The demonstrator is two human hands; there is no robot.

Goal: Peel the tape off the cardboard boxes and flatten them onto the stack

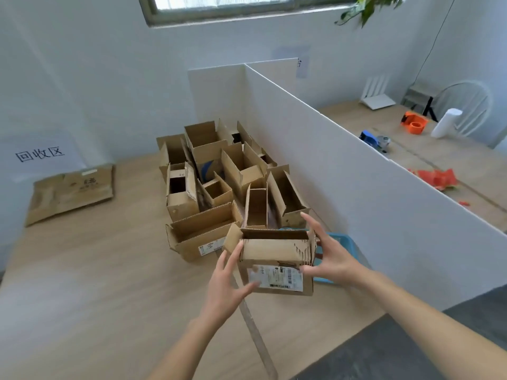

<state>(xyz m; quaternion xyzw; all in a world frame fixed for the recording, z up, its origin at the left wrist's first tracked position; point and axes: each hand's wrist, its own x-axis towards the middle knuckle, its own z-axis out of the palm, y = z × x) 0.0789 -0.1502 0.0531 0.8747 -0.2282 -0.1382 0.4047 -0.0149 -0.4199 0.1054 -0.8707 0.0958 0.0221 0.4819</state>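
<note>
Above the table (82,270), left hand (225,281) and right hand (329,259) grip a small box (274,259); open boxes (219,171) crowd behind

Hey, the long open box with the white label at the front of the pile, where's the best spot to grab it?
Probably the long box by its two short ends, one hand from each side. It sits open side up at the pile's near edge, with its labelled long wall facing you. Other boxes crowd the far wall, so a grip there looks awkward.
</note>
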